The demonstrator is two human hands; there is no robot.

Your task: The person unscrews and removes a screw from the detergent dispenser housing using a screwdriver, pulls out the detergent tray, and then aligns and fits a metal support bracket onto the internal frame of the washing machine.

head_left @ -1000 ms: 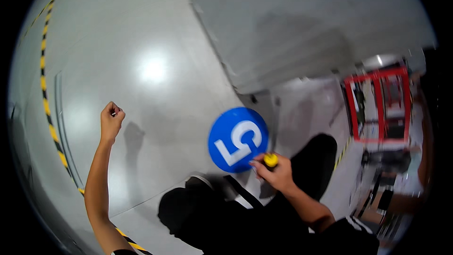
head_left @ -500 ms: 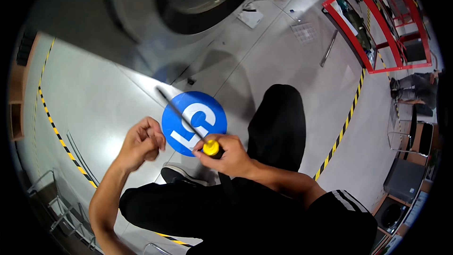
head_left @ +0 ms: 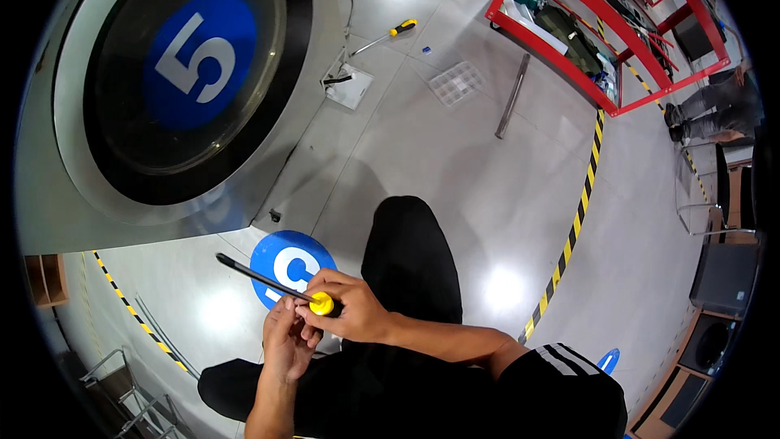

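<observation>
My right hand (head_left: 348,313) grips a screwdriver (head_left: 323,303) with a yellow and black handle, its dark shaft pointing up-left over a blue floor disc (head_left: 266,264) with a white numeral. My left hand (head_left: 288,333) is right beside it, beneath the handle, fingers curled and pinched; whatever they hold is too hidden to name. Up and to the left stands a large grey housing (head_left: 134,226) with a round dark-rimmed window (head_left: 118,73), a similar blue numbered disc (head_left: 162,106) showing inside. My black-clad knee (head_left: 410,252) is below the housing's right side.
On the floor lie another screwdriver (head_left: 404,28), a white pad (head_left: 351,91), a clear compartment box (head_left: 455,83) and a metal tube (head_left: 512,97). A red cart (head_left: 613,102) is at upper right, a person (head_left: 707,110) beyond. Chairs (head_left: 715,187) and yellow-black tape (head_left: 581,211) line the sides.
The view has swung toward the housing's round window. My hands have come together, the left moving in beside the right, which still holds the screwdriver, its shaft now angled lower.
</observation>
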